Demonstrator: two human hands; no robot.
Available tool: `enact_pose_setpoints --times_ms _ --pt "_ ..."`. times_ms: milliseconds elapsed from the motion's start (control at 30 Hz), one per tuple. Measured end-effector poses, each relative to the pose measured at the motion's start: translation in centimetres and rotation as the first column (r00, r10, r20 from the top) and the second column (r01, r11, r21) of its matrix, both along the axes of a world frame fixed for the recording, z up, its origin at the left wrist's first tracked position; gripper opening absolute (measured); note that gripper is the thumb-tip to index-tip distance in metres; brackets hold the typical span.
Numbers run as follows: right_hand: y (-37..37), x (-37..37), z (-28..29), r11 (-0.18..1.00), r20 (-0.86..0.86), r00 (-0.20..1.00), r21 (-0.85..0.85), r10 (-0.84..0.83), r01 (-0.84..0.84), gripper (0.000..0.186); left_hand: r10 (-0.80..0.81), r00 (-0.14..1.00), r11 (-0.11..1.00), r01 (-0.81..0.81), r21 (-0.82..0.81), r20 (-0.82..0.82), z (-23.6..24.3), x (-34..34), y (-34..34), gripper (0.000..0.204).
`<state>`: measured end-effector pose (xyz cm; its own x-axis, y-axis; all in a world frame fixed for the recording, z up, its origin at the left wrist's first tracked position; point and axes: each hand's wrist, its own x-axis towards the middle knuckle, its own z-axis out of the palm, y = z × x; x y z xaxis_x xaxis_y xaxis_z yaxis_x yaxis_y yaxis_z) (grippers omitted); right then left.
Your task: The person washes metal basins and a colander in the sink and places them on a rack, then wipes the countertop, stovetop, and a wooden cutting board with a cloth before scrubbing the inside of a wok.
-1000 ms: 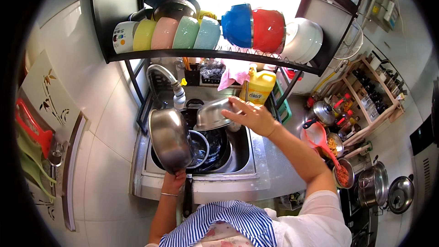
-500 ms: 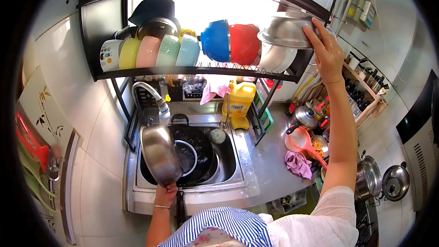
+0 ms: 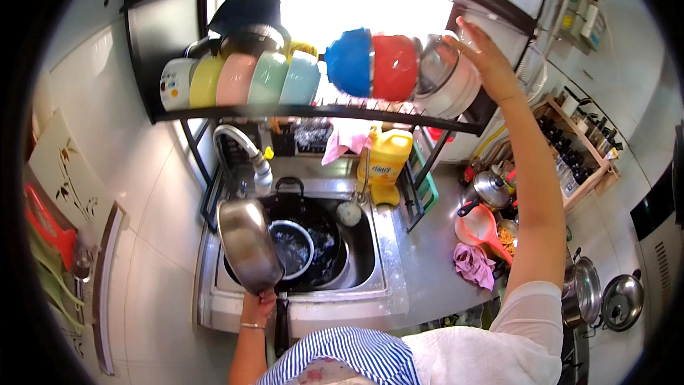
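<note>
Steel bowl (image 3: 436,65) has moved into the rack (image 3: 285,111) at its right end, placement judged nearly complete, right hand (image 3: 491,64) alongside with fingers spread, left hand (image 3: 259,302) pinching the steel pan (image 3: 248,242).

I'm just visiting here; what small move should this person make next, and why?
Perhaps lower the right hand toward the large, deep stainless-steel basin. The smaller shiny metal bowl appears to rest in the black metal rack beside the round red bowl; the right hand's fingers look spread, and the left hand alone grips the tilted basin.
</note>
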<state>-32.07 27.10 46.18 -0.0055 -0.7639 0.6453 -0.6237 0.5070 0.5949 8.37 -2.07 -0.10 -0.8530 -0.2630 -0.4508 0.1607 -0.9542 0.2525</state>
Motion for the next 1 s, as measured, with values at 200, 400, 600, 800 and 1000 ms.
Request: enact_pose_setpoints --times_ms 200,400,600,800,1000 --pt "-5.0 8.3 -9.3 0.863 0.266 0.834 -0.306 0.483 -0.402 0.044 0.095 0.995 0.994 -0.095 -0.06 -0.008 -0.5 0.5 -0.4 0.013" --pt "-12.8 15.2 -35.2 0.78 0.946 0.323 0.191 0.015 -0.596 0.05 0.129 0.991 0.991 -0.13 -0.046 -0.02 1.9 0.5 -0.8 0.008" --pt "-17.0 17.8 -45.8 0.772 0.876 0.463 0.386 -0.134 -0.505 0.05 0.14 0.99 0.99 -0.14 0.008 0.013 2.0 1.4 -1.0 0.013" --pt "-17.5 16.5 -51.0 0.763 0.983 -0.138 -0.182 0.123 -0.62 0.02 0.161 0.984 0.987 -0.159 -0.036 0.073 3.4 1.6 -0.4 0.012" --pt "-17.9 15.4 -45.3 0.797 0.99 0.094 0.138 -0.103 -0.587 0.033 0.203 0.978 0.978 -0.204 0.031 0.043 3.9 2.5 -0.8 0.013"
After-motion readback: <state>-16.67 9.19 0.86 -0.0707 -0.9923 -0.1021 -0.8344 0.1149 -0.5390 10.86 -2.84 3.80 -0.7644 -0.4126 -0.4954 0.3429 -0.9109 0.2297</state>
